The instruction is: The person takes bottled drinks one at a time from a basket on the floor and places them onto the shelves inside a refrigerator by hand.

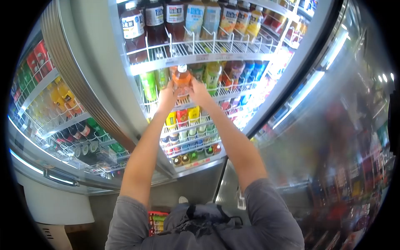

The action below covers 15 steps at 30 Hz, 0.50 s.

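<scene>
Down nearest the camera, a grey sleeve (137,225) and a dark bag strap sit at the bottom of the view, and a red basket (156,223) of drinks shows just below the open cooler (196,166). From there both forearms rise toward the cooler's second wire shelf (233,89). The left hand (167,96) and right hand (199,92) are pressed against opposite sides of an orange bottle (181,78) with a white cap, fingers wrapped round its lower body, so the pair clasps it between them. The bottle stands upright at the front edge of that shelf, just beneath the top shelf (200,51), with green bottles (149,85) to one side and yellow-green ones (212,73) to the other. This looks like the shelving step, the bottle being seated into its lane. The next move would likely call for sliding it straight back without knocking its neighbours, then letting go with both hands. Beyond, the top shelf carries dark tea bottles (133,27); the glass door (333,125) stands swung open beside the cooler.
</scene>
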Each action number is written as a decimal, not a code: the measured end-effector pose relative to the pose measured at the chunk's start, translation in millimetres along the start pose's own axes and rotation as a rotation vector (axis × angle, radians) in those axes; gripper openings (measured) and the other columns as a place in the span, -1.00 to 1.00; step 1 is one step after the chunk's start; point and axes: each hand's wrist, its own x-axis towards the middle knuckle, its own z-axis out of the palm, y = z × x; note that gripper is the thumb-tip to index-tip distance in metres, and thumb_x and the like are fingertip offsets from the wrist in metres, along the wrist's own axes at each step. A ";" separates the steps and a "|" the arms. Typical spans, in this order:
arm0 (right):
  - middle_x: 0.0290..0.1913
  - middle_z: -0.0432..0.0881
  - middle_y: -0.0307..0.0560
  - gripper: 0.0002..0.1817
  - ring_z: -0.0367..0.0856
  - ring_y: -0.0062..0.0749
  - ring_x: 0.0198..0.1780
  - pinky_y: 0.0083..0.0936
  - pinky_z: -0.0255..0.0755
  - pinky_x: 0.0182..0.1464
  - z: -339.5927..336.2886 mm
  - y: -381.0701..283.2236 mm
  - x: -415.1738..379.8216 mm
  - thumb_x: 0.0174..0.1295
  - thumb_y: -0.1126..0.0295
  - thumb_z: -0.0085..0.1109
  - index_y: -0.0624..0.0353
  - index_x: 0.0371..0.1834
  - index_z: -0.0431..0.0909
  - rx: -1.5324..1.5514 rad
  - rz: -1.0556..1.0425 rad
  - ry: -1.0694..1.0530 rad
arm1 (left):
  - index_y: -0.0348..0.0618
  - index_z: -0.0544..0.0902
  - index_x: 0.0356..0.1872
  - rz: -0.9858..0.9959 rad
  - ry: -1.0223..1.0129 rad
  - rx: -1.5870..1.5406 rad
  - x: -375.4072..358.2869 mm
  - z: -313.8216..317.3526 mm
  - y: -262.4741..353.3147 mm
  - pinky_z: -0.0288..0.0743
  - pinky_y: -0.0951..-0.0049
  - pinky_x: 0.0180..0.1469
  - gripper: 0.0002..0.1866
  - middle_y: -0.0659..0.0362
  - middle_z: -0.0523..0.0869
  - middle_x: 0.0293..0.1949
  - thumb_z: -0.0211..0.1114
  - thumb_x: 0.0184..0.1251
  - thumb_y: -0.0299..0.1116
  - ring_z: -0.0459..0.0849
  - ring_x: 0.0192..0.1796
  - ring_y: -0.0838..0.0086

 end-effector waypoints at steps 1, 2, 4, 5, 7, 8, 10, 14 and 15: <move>-0.14 0.65 0.41 -0.45 0.62 0.33 -0.08 0.06 0.50 -0.06 0.4 -2.8 4.5 0.26 0.42 0.20 0.34 0.29 0.28 0.001 -0.009 -0.011 | -0.25 0.48 0.19 -0.015 -0.015 0.020 -0.4 0.9 -4.8 0.57 -0.03 -0.11 -0.54 -0.24 0.71 -0.24 0.30 0.29 -0.34 0.68 -0.16 -0.23; -0.15 0.65 0.42 -0.47 0.63 0.33 -0.10 0.07 0.51 -0.07 2.9 -5.6 5.4 0.26 0.41 0.20 0.35 0.26 0.31 -0.096 0.091 -0.067 | -0.24 0.50 0.16 -0.068 -0.021 -0.029 1.4 5.5 -8.7 0.57 -0.03 -0.10 -0.55 -0.25 0.71 -0.25 0.31 0.28 -0.34 0.68 -0.15 -0.22; -0.20 0.65 0.44 -0.53 0.63 0.34 -0.13 0.07 0.52 -0.11 8.0 -3.3 10.0 0.26 0.38 0.20 0.37 0.18 0.36 -0.190 0.167 -0.078 | -0.24 0.50 0.15 -0.102 -0.012 -0.033 2.6 9.4 -10.3 0.57 -0.03 -0.10 -0.57 -0.26 0.71 -0.25 0.31 0.28 -0.35 0.69 -0.15 -0.21; -0.20 0.65 0.44 -0.53 0.63 0.34 -0.13 0.07 0.52 -0.11 9.0 -1.2 12.5 0.26 0.38 0.20 0.37 0.18 0.36 -0.188 0.164 -0.084 | -0.24 0.51 0.14 -0.137 -0.019 -0.040 1.0 12.5 -10.7 0.57 -0.02 -0.10 -0.58 -0.27 0.71 -0.24 0.31 0.27 -0.36 0.69 -0.14 -0.20; -0.35 0.65 0.35 -0.60 0.64 0.31 -0.26 0.01 0.52 -0.24 15.3 7.2 5.6 0.25 0.41 0.22 0.34 0.10 0.40 -0.151 0.010 0.064 | -0.25 0.52 0.11 -0.153 -0.022 -0.065 -1.6 9.9 -1.4 0.57 -0.03 -0.10 -0.60 -0.29 0.70 -0.25 0.31 0.27 -0.37 0.69 -0.14 -0.19; -0.35 0.65 0.35 -0.61 0.64 0.31 -0.26 0.01 0.52 -0.25 18.3 11.2 6.6 0.25 0.41 0.21 0.35 0.09 0.41 -0.173 0.053 0.044 | -0.26 0.52 0.11 -0.171 -0.025 -0.041 -0.7 9.3 2.3 0.57 -0.03 -0.10 -0.60 -0.29 0.70 -0.25 0.30 0.27 -0.37 0.69 -0.15 -0.20; -0.35 0.65 0.34 -0.62 0.64 0.31 -0.26 0.02 0.52 -0.25 19.6 11.7 5.3 0.25 0.41 0.21 0.35 0.08 0.41 -0.177 0.067 0.046 | -0.27 0.52 0.11 -0.183 -0.028 -0.015 2.3 11.6 -0.6 0.57 -0.03 -0.10 -0.60 -0.29 0.71 -0.26 0.30 0.27 -0.36 0.69 -0.15 -0.21; -0.33 0.66 0.33 -0.66 0.64 0.32 -0.25 0.02 0.53 -0.22 20.7 12.5 3.9 0.28 0.38 0.19 0.34 0.04 0.45 -0.239 0.146 0.025 | -0.27 0.50 0.09 -0.168 -0.037 0.064 4.1 22.4 -8.1 0.57 0.01 -0.16 -0.58 -0.20 0.72 -0.30 0.33 0.27 -0.33 0.71 -0.21 -0.16; -0.33 0.66 0.33 -0.66 0.64 0.32 -0.25 0.02 0.53 -0.22 23.8 17.4 0.7 0.28 0.38 0.19 0.34 0.04 0.45 -0.244 0.145 0.033 | -0.27 0.47 0.15 -0.177 -0.049 0.087 3.9 24.3 -7.6 0.58 0.00 -0.15 -0.55 -0.22 0.72 -0.29 0.32 0.27 -0.34 0.70 -0.20 -0.20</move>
